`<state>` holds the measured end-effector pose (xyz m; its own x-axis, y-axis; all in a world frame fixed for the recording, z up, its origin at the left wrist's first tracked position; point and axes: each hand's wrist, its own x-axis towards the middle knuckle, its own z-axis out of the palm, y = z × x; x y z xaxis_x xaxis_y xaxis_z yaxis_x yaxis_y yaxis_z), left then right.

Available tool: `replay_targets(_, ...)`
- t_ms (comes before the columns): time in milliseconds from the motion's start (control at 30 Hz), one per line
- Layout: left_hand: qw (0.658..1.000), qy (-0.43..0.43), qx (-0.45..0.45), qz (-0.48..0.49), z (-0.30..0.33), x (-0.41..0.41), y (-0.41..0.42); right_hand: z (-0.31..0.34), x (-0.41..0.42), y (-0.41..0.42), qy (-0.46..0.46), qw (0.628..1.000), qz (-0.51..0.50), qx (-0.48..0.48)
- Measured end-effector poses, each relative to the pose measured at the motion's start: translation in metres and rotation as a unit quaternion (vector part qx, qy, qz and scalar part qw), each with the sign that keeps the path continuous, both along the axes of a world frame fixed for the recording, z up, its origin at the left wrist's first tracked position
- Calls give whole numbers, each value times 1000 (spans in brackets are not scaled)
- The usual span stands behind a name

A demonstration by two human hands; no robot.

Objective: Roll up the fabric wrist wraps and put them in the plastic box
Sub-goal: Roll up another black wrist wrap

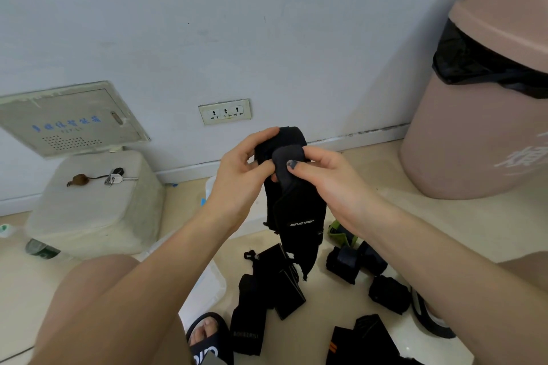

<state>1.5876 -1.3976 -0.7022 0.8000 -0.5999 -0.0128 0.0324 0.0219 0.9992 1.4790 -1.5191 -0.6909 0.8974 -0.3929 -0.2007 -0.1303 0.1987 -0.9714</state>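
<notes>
Wrap (292,187) pinched at top by both hands (237,175), rolling barely begun. Three rolls (345,264) on floor; several wraps flat. Box (207,284) contents hidden.

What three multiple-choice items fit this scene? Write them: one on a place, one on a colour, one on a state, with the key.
1. Where do the keys lie?
A. on the white box by the wall
B. on the floor beside the bin
C. in the plastic box

2. What colour is the wrist wrap being held?
A. red
B. black
C. white

3. How is that wrap held?
A. by neither hand
B. by the left hand alone
C. by both hands

Key: 1 A, the keys rest on the white box. 2 B, its fabric is black. 3 C, the left hand and right hand both pinch its upper end.
</notes>
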Motion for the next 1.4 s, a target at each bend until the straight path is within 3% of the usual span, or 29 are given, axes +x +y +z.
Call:
replay_targets(300,997,62,-38,-23,3,-4,0,1,1,3,2,1000,-29,-4)
replay_targets(900,1000,-20,-20,-10,-5,-9,-3,-1,5,7,34,995,-89,-35)
replay_targets(1400,1000,-27,-13,0,-3,-8,-3,-1,6,9,58,990,-112,-62)
